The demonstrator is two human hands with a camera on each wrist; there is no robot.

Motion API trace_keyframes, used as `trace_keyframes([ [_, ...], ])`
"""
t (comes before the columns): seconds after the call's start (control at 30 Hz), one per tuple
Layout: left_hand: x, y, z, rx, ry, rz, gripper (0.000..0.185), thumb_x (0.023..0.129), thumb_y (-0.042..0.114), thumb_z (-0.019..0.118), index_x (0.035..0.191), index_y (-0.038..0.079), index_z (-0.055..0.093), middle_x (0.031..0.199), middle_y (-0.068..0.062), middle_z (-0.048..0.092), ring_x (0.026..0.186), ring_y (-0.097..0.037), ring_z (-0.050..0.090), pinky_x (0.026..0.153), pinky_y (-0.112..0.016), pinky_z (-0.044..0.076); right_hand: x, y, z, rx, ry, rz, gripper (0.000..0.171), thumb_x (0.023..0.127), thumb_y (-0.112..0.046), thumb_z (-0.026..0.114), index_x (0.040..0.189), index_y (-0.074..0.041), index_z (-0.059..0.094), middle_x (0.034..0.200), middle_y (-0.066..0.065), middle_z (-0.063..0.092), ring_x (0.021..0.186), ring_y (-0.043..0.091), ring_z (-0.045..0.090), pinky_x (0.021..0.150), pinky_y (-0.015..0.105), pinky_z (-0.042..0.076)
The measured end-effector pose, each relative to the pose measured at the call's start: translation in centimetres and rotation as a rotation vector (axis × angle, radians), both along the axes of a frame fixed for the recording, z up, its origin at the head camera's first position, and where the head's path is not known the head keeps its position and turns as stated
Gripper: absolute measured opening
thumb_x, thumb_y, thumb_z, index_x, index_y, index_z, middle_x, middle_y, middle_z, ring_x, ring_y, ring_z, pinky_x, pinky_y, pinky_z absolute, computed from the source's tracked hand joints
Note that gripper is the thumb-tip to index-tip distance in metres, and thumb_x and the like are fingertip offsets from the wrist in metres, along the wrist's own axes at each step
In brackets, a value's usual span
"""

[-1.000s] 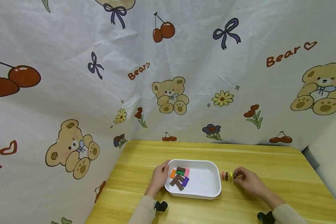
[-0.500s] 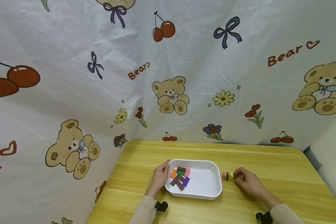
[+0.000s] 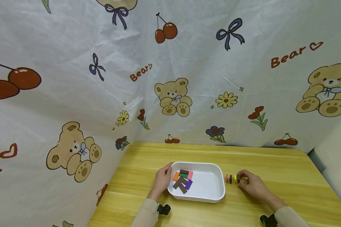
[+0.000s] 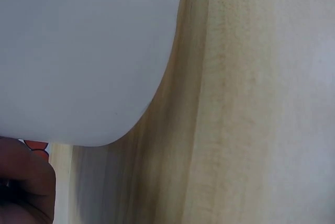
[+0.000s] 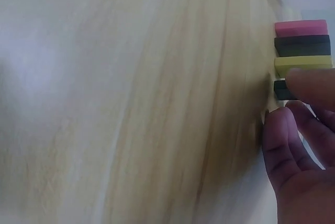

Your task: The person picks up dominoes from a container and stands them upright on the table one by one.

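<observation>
My left hand [image 3: 162, 178] grips the left end of a white tray [image 3: 207, 181], with the thumb up by its rim. Small rectangular blocks lie in the tray's left half: brown, orange [image 3: 176, 176], green [image 3: 183, 175], pink and purple [image 3: 188, 184]. On the table to the right of the tray, a pink block [image 5: 301, 28], a dark brown block [image 5: 302, 45] and a yellow block [image 5: 302, 64] stand on edge in a row. At the row's right end, my right hand [image 3: 253, 185] pinches another dark block [image 5: 282, 90], partly hidden by the fingers.
The wooden table [image 3: 281, 167] runs back to a white cloth [image 3: 196, 129] printed with bears, cherries and flowers. More of this cloth hangs along the left side. A pale surface [image 3: 333, 151] borders the table's right edge.
The dark block at the right hand shows a little more clearly beside the yellow one. Both hands and the tray have stayed nearly still.
</observation>
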State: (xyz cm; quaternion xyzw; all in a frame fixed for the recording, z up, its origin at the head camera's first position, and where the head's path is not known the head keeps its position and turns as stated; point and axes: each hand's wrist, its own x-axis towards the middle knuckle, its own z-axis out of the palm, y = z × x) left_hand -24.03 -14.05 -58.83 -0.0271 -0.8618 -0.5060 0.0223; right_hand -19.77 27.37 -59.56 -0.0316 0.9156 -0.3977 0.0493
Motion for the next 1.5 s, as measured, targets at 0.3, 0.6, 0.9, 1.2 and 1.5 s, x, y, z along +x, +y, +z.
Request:
trace_keyframes([
  [0.3, 0.1, 0.0, -0.2, -0.004, 0.0, -0.002, 0.037, 0.11, 0.025, 0.049, 0.141, 0.012, 0.065, 0.145, -0.013, 0.062, 0.138, -0.035, 0.055, 0.114, -0.052, 0.048, -0.4, -0.4, 1.6, -0.01, 0.108, 0.005, 0.033, 0.092, -0.008, 0.074, 0.123, -0.005, 0.063, 0.114, 0.012, 0.066, 0.071, 0.008, 0.052, 0.05, 0.024, 0.048],
  [0.6, -0.2, -0.2, -0.8, 0.0, -0.017, -0.003, 0.036, 0.111, 0.025, 0.049, 0.142, 0.014, 0.065, 0.145, -0.012, 0.062, 0.139, -0.035, 0.055, 0.114, -0.052, 0.049, -0.6, -2.9, 3.8, -0.039, 0.149, 0.043, 0.029, 0.091, -0.01, 0.078, 0.117, -0.006, 0.067, 0.11, 0.011, 0.069, 0.077, 0.01, 0.053, 0.052, 0.022, 0.047],
  [0.9, -0.5, -0.1, -0.9, -0.001, -0.028, 0.001, 0.037, 0.111, 0.025, 0.049, 0.143, 0.014, 0.063, 0.146, -0.01, 0.062, 0.139, -0.034, 0.055, 0.114, -0.051, 0.048, -0.9, -5.5, 5.1, -0.126, 0.16, 0.108, 0.026, 0.091, -0.004, 0.076, 0.116, -0.005, 0.067, 0.105, 0.01, 0.066, 0.074, 0.01, 0.056, 0.054, 0.022, 0.051],
  [1.2, -0.4, -0.2, -1.0, 0.008, -0.033, 0.003, 0.037, 0.111, 0.023, 0.048, 0.143, 0.014, 0.064, 0.147, -0.01, 0.061, 0.14, -0.034, 0.054, 0.115, -0.052, 0.047, -1.2, -8.8, 5.3, -0.152, 0.136, 0.149, 0.025, 0.091, -0.005, 0.077, 0.114, -0.005, 0.068, 0.105, 0.007, 0.068, 0.083, 0.013, 0.056, 0.068, 0.02, 0.052],
  [1.5, -0.5, -0.1, -1.3, 0.0, -0.037, 0.011, 0.038, 0.111, 0.025, 0.048, 0.144, 0.013, 0.063, 0.147, -0.009, 0.061, 0.141, -0.034, 0.053, 0.116, -0.052, 0.046, -2.0, -11.9, 4.9, -0.148, 0.076, 0.161, 0.024, 0.09, -0.004, 0.077, 0.112, -0.007, 0.069, 0.106, 0.01, 0.069, 0.085, 0.015, 0.057, 0.067, 0.02, 0.051],
])
